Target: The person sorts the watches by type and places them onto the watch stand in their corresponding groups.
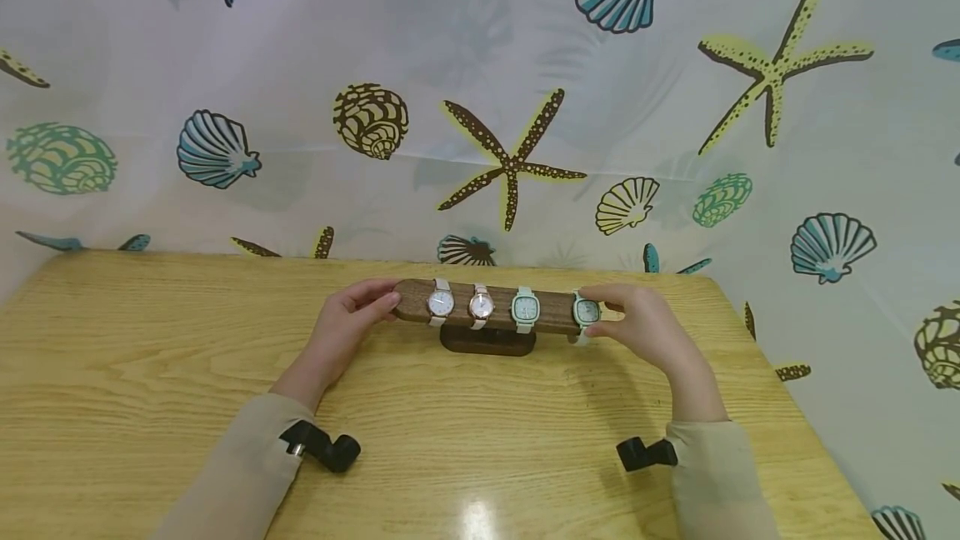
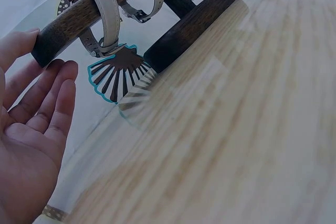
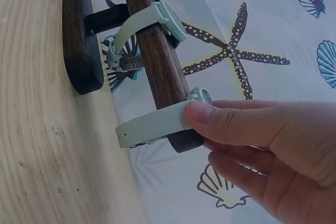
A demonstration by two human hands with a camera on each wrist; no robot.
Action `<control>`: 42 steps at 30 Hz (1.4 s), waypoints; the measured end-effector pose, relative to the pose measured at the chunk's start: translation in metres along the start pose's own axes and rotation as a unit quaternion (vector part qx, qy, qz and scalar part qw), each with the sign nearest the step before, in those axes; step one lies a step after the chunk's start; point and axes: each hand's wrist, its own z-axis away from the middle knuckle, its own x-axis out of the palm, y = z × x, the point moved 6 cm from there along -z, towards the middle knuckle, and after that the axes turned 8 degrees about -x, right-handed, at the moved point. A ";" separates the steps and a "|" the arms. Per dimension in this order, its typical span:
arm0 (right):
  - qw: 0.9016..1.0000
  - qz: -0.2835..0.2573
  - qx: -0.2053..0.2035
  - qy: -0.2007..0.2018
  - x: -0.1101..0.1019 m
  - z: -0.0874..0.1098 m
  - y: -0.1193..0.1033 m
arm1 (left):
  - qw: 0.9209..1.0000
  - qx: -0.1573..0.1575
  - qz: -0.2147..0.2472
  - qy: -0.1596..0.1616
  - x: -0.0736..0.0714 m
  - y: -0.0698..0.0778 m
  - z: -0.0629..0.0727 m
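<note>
A dark wooden watch stand [image 1: 551, 302] stands on the table, its bar raised above an oblong base [image 1: 487, 342]. Two watches with white straps, one a round-faced watch [image 1: 441, 302] and the other a rose-gold watch [image 1: 482, 305], hang on the bar's left half. Right of them sits a square mint-green watch [image 1: 526, 309]. At the bar's right end my right hand [image 1: 645, 323] pinches another mint-green watch [image 1: 586, 312], whose strap [image 3: 155, 124] loops round the bar. My left hand [image 1: 348, 327] grips the bar's rounded left end, thumb in front and fingers behind.
The wooden table [image 1: 187, 357] reaches back to a white cloth [image 1: 300, 48] printed with shells and starfish. Each sleeve carries a black camera mount [image 1: 330, 448] near the wrist.
</note>
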 end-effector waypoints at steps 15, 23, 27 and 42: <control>1.000 -0.001 -0.012 0.021 0.016 -0.010 -0.009 | 1.000 -0.001 -0.007 0.001 0.000 -0.001 -0.001; 0.999 -0.009 -0.019 0.024 0.025 -0.015 -0.014 | 1.000 -0.006 -0.004 0.001 0.000 0.001 0.001; 0.999 -0.011 -0.021 0.027 0.027 -0.016 -0.016 | 1.000 -0.007 -0.002 0.002 0.000 0.000 0.000; 0.999 -0.015 -0.029 0.023 0.027 -0.015 -0.017 | 1.000 -0.011 0.006 0.002 0.000 -0.001 0.000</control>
